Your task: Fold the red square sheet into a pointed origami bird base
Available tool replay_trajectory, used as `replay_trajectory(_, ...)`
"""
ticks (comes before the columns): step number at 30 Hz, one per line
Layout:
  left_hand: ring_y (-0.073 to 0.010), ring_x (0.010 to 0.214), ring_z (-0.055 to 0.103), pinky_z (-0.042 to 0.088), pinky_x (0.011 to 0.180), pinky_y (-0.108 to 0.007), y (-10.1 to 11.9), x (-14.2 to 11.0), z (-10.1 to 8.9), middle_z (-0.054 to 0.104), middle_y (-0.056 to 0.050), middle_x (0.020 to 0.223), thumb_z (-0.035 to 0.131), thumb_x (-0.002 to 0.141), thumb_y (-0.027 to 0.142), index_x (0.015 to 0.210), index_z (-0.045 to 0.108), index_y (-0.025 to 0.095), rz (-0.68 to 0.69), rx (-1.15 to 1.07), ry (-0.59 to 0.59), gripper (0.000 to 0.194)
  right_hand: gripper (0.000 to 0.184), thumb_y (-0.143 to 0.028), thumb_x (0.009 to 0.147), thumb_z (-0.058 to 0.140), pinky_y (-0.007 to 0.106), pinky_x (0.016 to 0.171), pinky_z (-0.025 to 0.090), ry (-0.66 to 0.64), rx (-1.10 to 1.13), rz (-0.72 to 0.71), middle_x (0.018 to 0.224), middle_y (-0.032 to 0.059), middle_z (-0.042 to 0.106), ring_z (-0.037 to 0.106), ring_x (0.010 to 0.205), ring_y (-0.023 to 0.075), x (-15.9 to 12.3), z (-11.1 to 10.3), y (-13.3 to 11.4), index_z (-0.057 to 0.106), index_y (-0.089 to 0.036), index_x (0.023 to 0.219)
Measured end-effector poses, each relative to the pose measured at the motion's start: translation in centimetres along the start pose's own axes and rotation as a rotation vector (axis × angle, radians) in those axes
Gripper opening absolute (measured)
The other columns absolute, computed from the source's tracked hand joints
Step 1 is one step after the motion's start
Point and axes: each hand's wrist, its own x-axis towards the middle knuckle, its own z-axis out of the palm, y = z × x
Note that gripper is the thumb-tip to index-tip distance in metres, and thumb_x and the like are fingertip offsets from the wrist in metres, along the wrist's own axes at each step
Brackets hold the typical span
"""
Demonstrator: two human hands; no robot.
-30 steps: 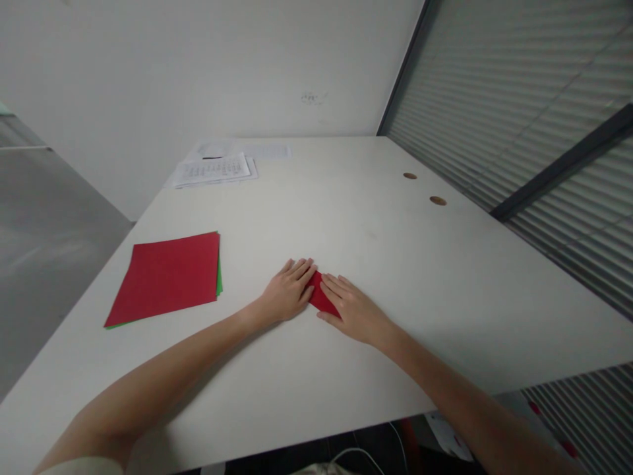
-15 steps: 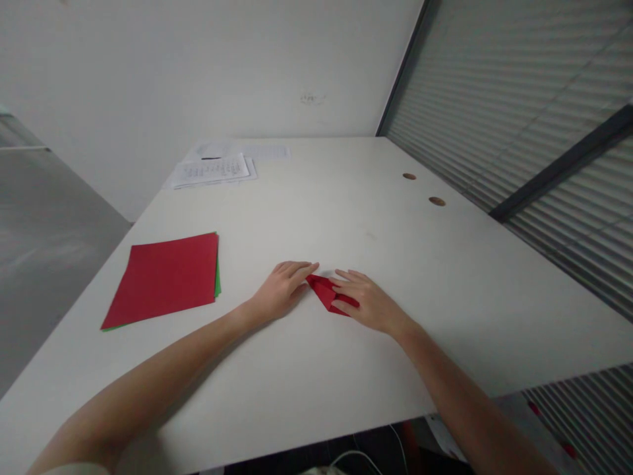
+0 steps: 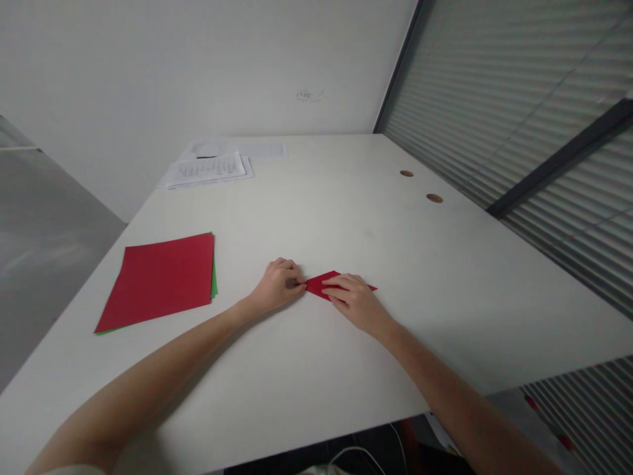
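Head view: left hand [image 3: 277, 286] pinches left tip of small folded red paper [image 3: 315, 284] on white bench [image 3: 277, 389]; right hand [image 3: 358, 303] lies over paper's middle, cannot tell whether gripping.

The folded red paper [image 3: 315, 285], mostly covered by flat hands a second ago, has turned so its points face left and right, the left hand [image 3: 277, 285] now pinching one tip, the right hand [image 3: 357, 300] bent over its middle.
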Motion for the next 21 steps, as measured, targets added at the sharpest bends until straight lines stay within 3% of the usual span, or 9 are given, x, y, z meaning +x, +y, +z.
replay_trajectory(5, -0.0191, 0.084, 0.056, 0.043, 0.08, -0.036, -0.2, -0.2, -0.3, 0.067, -0.004, 0.085, 0.067, 0.085, 0.027, 0.072, 0.071, 0.02, 0.079, 0.012, 0.012, 0.016, 0.034, -0.007, 0.086, 0.056, 0.045, 0.089, 0.047, -0.081, -0.075, 0.01, 0.117, 0.0091, 0.067, 0.058, 0.105, 0.0256, 0.0, -0.5, -0.4, 0.068, -0.02, 0.115)
replay_trajectory(8, -0.0205, 0.09, 0.056, 0.041, 0.084, -0.037, 0.1, -0.3, -1.0, 0.067, -0.005, 0.09, 0.062, 0.09, 0.03, 0.075, 0.073, 0.02, 0.192, 0.108, -0.043, 0.02, 0.035, -0.006, 0.083, 0.056, 0.045, 0.091, 0.045, -0.081, -0.08, 0.013, 0.115, 0.0089, 0.067, 0.058, 0.105, 0.0256, -0.1, -0.7, -0.5, 0.069, -0.02, 0.112)
replay_trajectory(11, -0.0217, 0.095, 0.054, 0.041, 0.086, -0.038, 0.2, -0.4, -1.4, 0.066, -0.005, 0.096, 0.06, 0.091, 0.032, 0.08, 0.075, 0.022, 0.204, 0.17, -0.072, 0.022, 0.028, -0.009, 0.083, 0.058, 0.044, 0.092, 0.043, -0.042, -0.069, 0.034, 0.111, 0.0071, 0.069, 0.059, 0.103, 0.0243, -0.2, -0.7, -0.6, 0.071, -0.021, 0.105)
replay_trajectory(15, -0.0215, 0.093, 0.054, 0.041, 0.084, -0.037, 0.0, -0.5, -1.1, 0.065, -0.004, 0.095, 0.065, 0.087, 0.031, 0.076, 0.076, 0.024, 0.157, 0.176, -0.018, 0.017, 0.016, -0.021, 0.087, 0.061, 0.044, 0.089, 0.042, 0.014, -0.068, 0.065, 0.103, 0.006, 0.072, 0.062, 0.097, 0.0227, 0.0, -0.6, -0.9, 0.072, -0.021, 0.098)
replay_trajectory(21, -0.0219, 0.094, 0.055, 0.041, 0.084, -0.038, 0.5, -0.8, -0.9, 0.068, -0.005, 0.094, 0.064, 0.089, 0.032, 0.074, 0.073, 0.022, 0.284, 0.25, 0.075, 0.02, 0.017, -0.018, 0.088, 0.06, 0.042, 0.086, 0.044, 0.025, -0.084, 0.062, 0.101, 0.0076, 0.071, 0.061, 0.096, 0.0235, 0.1, -0.3, -1.2, 0.072, -0.019, 0.099)
